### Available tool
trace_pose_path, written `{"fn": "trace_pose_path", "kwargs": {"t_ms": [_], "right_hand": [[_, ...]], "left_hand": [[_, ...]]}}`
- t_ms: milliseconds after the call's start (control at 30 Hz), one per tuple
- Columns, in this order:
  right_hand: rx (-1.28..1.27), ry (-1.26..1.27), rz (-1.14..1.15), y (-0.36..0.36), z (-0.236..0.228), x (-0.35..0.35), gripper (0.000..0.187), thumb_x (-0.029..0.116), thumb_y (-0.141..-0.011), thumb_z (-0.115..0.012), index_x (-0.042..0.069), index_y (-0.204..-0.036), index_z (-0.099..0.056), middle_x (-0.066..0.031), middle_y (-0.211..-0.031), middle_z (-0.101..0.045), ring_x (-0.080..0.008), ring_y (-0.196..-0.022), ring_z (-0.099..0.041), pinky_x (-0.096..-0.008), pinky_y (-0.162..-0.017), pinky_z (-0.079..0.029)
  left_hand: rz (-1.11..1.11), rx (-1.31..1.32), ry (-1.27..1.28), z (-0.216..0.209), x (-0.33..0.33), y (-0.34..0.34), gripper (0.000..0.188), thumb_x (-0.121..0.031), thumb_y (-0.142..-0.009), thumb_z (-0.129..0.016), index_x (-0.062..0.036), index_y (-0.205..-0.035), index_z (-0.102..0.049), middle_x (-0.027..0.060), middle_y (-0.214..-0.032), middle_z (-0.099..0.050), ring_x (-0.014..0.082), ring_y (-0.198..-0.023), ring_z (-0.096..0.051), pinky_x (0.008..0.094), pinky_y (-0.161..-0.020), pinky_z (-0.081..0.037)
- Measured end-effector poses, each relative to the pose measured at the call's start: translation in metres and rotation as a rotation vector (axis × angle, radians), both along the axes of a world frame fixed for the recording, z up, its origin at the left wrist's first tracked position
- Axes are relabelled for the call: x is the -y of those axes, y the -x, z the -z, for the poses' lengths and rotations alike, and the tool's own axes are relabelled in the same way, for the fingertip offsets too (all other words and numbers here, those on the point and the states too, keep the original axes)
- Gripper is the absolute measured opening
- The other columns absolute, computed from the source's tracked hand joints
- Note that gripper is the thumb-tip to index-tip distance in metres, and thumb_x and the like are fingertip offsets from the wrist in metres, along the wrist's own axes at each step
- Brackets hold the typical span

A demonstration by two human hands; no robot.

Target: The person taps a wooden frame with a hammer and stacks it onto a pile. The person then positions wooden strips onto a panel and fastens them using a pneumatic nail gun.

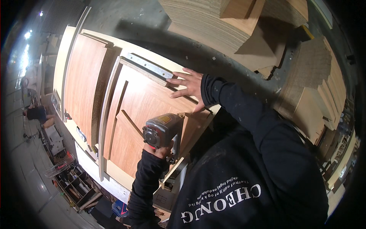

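My left hand (163,151) is closed around the handle of a grey-and-black pneumatic nail gun (164,128), held over the near edge of a wood-grain panel (143,103). Its nose is hidden from view. My right hand (189,87) lies palm down with fingers spread across the panel's far right edge. The fingertips reach the end of a grey metal strip with holes (148,65) running along that edge. Thin wood strips (131,124) lie on the panel, one ending beside the nail gun.
Another wood-grain panel (84,80) lies to the left on the pale worktable (63,57). Tall stacks of boards (209,28) stand at the back, with more boards (309,87) at the right. A compartmented tool box (78,187) sits at lower left; a person (36,113) is farther left.
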State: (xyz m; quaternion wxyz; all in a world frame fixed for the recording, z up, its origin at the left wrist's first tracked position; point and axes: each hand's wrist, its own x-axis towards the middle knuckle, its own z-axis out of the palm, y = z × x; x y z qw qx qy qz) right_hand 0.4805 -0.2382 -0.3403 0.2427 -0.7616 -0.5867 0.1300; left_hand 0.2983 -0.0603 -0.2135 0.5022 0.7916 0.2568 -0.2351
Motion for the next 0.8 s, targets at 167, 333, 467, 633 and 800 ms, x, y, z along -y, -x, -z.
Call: {"fn": "trace_pose_path", "kwargs": {"t_ms": [167, 333, 467, 633, 800], "right_hand": [[0.026, 0.017, 0.001, -0.001, 0.0, 0.001, 0.079, 0.062, -0.054, -0.064, 0.032, -0.124, -0.042, -0.0089, -0.142, -0.017, -0.0296, -0.131, -0.015, -0.0478, -0.106, -0.008], [-0.058, -0.074, -0.01, -0.001, 0.001, 0.003, 0.079, 0.045, -0.05, -0.072, 0.031, -0.122, -0.044, -0.011, -0.141, -0.02, -0.0319, -0.13, -0.016, -0.0506, -0.105, -0.01], [-0.01, -0.007, 0.001, -0.001, 0.006, 0.0, 0.085, 0.053, -0.048, -0.073, 0.034, -0.124, -0.041, -0.0085, -0.142, -0.018, -0.0315, -0.131, -0.014, -0.0499, -0.105, -0.01], [0.06, 0.025, -0.002, -0.002, 0.01, -0.003, 0.088, 0.057, -0.047, -0.073, 0.037, -0.125, -0.037, -0.0074, -0.142, -0.016, -0.0313, -0.131, -0.014, -0.0492, -0.106, -0.01], [0.078, -0.018, 0.019, 0.001, 0.019, -0.003, 0.089, 0.053, -0.046, -0.076, 0.039, -0.125, -0.037, -0.0068, -0.142, -0.016, -0.031, -0.131, -0.014, -0.0484, -0.106, -0.01]], "left_hand": [[0.069, -0.107, -0.07, -0.002, 0.001, -0.006, 0.032, -0.01, -0.073, -0.062, -0.0007, -0.102, -0.055, 0.008, -0.09, -0.061, 0.0175, -0.078, -0.059, 0.0283, -0.067, -0.048], [0.044, 0.086, 0.02, 0.001, 0.003, -0.002, 0.039, -0.002, -0.07, -0.059, -0.0053, -0.108, -0.053, 0.0058, -0.081, -0.059, 0.0156, -0.067, -0.057, 0.0279, -0.057, -0.047], [-0.028, -0.047, 0.062, -0.017, 0.013, -0.02, 0.032, -0.005, -0.071, -0.061, -0.0003, -0.102, -0.054, 0.0067, -0.086, -0.061, 0.0147, -0.072, -0.058, 0.0268, -0.062, -0.047], [-0.043, -0.007, 0.12, -0.007, 0.015, -0.033, 0.028, -0.003, -0.07, -0.06, -0.0015, -0.098, -0.057, 0.006, -0.081, -0.061, 0.014, -0.068, -0.057, 0.0263, -0.06, -0.047], [0.087, 0.085, 0.027, 0.006, 0.014, -0.035, 0.024, -0.004, -0.071, -0.06, -0.0053, -0.094, -0.055, 0.0027, -0.067, -0.056, 0.0139, -0.055, -0.054, 0.0278, -0.047, -0.044]]}}
